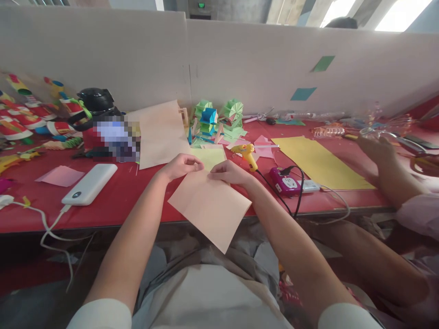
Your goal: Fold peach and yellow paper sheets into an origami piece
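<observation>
A pale peach sheet of paper (212, 208) lies turned cornerwise at the table's front edge, its near corner hanging over my lap. At its far edge my left hand (183, 167) has thumb and fingers pinched together on the paper. Close beside it, my right hand (228, 172) pinches the same sheet in the same way. Just beyond both hands is a pale yellow-green piece of paper (213, 158). A yellow glue gun (247, 154) rests to the right of my right hand.
A large beige sheet (161, 137), green and blue folded paper shapes (208, 119), a white power bank (89, 184), a purple socket block (286, 182) with cables and a yellow sheet (324, 162) occupy the red table (144, 201). At right, a co-worker's hand (375, 148) reaches over it.
</observation>
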Motion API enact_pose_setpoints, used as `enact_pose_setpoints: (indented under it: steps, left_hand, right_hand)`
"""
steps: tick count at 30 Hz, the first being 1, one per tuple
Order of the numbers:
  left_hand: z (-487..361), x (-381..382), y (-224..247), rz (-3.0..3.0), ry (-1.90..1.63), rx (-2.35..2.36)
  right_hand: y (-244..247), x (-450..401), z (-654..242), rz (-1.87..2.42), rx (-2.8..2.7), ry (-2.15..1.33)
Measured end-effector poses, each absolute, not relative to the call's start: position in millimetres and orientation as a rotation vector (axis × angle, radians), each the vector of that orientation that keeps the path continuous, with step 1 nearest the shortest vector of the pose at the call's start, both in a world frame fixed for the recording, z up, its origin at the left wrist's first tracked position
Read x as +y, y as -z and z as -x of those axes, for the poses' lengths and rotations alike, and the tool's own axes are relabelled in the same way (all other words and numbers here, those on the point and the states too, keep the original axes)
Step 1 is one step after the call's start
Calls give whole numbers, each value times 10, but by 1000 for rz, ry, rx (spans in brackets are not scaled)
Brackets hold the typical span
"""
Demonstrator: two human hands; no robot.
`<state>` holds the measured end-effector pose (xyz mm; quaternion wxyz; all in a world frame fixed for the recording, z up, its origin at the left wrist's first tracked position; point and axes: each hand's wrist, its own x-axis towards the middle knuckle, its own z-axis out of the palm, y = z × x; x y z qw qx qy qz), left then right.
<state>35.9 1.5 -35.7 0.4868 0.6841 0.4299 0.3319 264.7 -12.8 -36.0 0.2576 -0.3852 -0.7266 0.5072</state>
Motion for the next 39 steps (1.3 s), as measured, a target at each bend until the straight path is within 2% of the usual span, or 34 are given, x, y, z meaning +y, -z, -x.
enact_pose_setpoints:
  steps: [3,9,16,21,27,39]
  left_hand:
    - [-387,51,359,-1717,-811,1071]
    - [-19,90,189,-1878,-1113,1370]
    - [377,15,207,-1796,-1201,1489]
    - [456,23,324,-1855,-1056,1430]
    - [354,-48,203,-2011,-764,1354]
    - [-609,-73,39,-2317,-764,1271]
  right_hand:
    - [291,-124,-2616,1037,-2033,-1342]
    - [116,-82,-2765,1109,-2139,-1083]
    - [166,-8,-2881,1112,-2102,-1088]
    - [234,47,-2906,1121,-2096,-895]
    - [256,78,-2959,1062,-2148,-670]
    - [106,-51,-2676,1020,-2233,-600]
